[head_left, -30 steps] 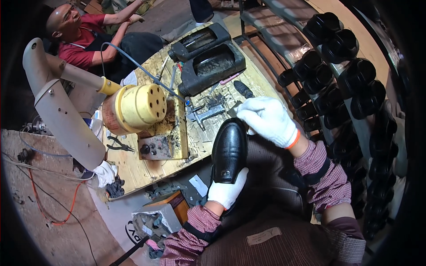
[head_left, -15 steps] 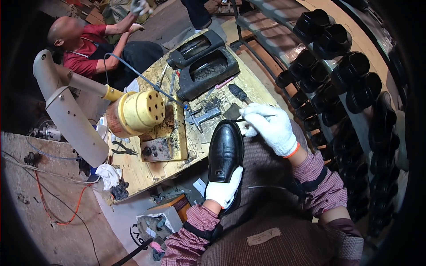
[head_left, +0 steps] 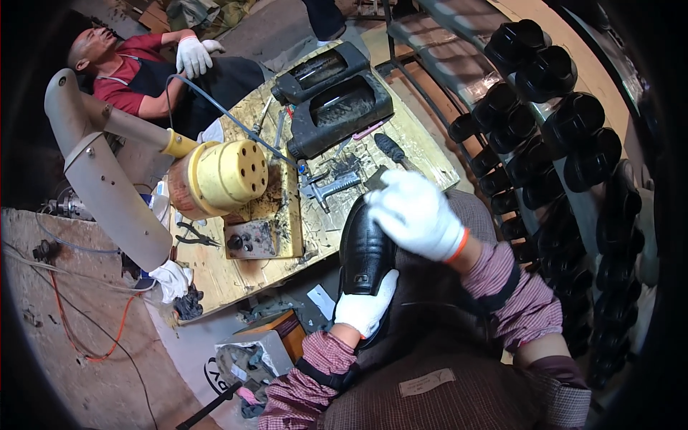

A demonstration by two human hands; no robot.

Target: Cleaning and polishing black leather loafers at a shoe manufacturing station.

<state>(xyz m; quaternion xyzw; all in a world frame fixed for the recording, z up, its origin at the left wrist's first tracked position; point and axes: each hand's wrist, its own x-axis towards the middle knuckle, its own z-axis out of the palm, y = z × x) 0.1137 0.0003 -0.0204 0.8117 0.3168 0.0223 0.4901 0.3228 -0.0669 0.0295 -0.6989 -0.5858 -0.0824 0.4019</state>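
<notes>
A black leather shoe [head_left: 367, 251] lies toe-away over my apron-covered lap. My left hand [head_left: 360, 309], in a white glove, grips its heel end, the thumb along the right side. My right hand [head_left: 413, 215], gloved too with an orange cuff, is over the right side of the toe, fingers curled and slightly blurred. What those fingers hold is hidden. Just beyond, on the worktable [head_left: 279, 269], are a dark-headed brush [head_left: 389, 147] and a metal hammer-like tool [head_left: 332, 189].
Black open-topped containers [head_left: 341, 115] stand at the table's far end. A yellow nozzle [head_left: 228, 175] on a pale jointed arm hangs over its left side, near pliers [head_left: 195, 235]. Racks of black shoes [head_left: 555, 165] line the right. A seated person [head_left: 147, 79] is at far left.
My right hand has moved left and over the shoe's toe; the thin dark tool it pinched is out of sight. The seated person's raised hand has come down.
</notes>
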